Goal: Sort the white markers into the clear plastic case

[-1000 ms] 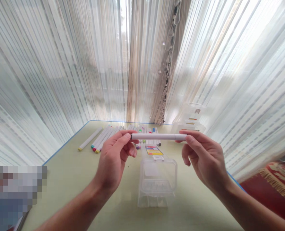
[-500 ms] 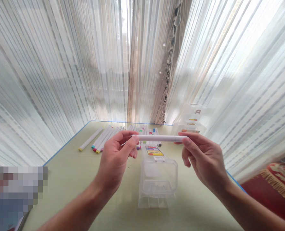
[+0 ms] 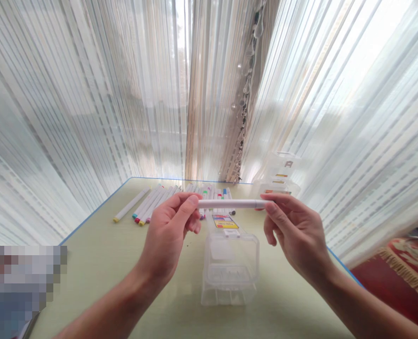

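A white marker [image 3: 230,204] is held level above the table, one end in each hand. My left hand [image 3: 170,235] pinches its left end between thumb and fingers. My right hand [image 3: 295,233] pinches its right end. Below the marker lies a clear plastic marker case [image 3: 230,263] with a yellow and red label. Beyond my hands a row of several white markers with coloured caps [image 3: 152,203] lies on the pale green table [image 3: 106,254].
A second clear plastic box [image 3: 279,176] stands at the back right by the sheer white curtains [image 3: 89,94] that surround the table. The table has a blue edge. A red patterned rug [image 3: 403,273] shows at the lower right.
The marker has sunk slightly and my hands have drawn a little closer together along it; my left fingers now cover its dark left tip.
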A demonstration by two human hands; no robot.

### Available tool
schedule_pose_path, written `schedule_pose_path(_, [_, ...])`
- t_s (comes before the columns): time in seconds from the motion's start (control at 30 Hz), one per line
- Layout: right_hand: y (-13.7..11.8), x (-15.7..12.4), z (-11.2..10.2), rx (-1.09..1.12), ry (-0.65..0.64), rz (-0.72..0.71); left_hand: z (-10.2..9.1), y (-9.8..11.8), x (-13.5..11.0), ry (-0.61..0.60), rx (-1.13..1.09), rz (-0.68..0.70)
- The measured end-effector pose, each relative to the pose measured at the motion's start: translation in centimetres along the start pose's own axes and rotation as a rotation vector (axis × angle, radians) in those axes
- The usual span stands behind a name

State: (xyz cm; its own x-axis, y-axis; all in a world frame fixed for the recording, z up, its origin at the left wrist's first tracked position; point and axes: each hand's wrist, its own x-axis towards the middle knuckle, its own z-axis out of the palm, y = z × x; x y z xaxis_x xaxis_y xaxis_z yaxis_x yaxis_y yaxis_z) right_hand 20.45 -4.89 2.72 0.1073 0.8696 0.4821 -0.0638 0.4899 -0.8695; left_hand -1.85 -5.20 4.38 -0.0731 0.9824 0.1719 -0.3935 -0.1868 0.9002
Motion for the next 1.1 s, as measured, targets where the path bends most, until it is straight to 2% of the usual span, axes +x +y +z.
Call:
schedule_pose_path(0.57, [0.18,0.14,-0.08,0.052,0.008,0.097,-0.07,0.20,-0.20,-0.020,-0.010,-0.002])
schedule_pose_path(0.83, [0.36,0.07,-0.09,0.056,0.002,0.069,-0.10,0.19,-0.18,-0.019,0.011,-0.006])
schedule_pose_path(1.1, [0.22,0.00,-0.13,0.015,0.006,0.043,-0.26,0.06,-0.17,-0.026,0.131,0.030])
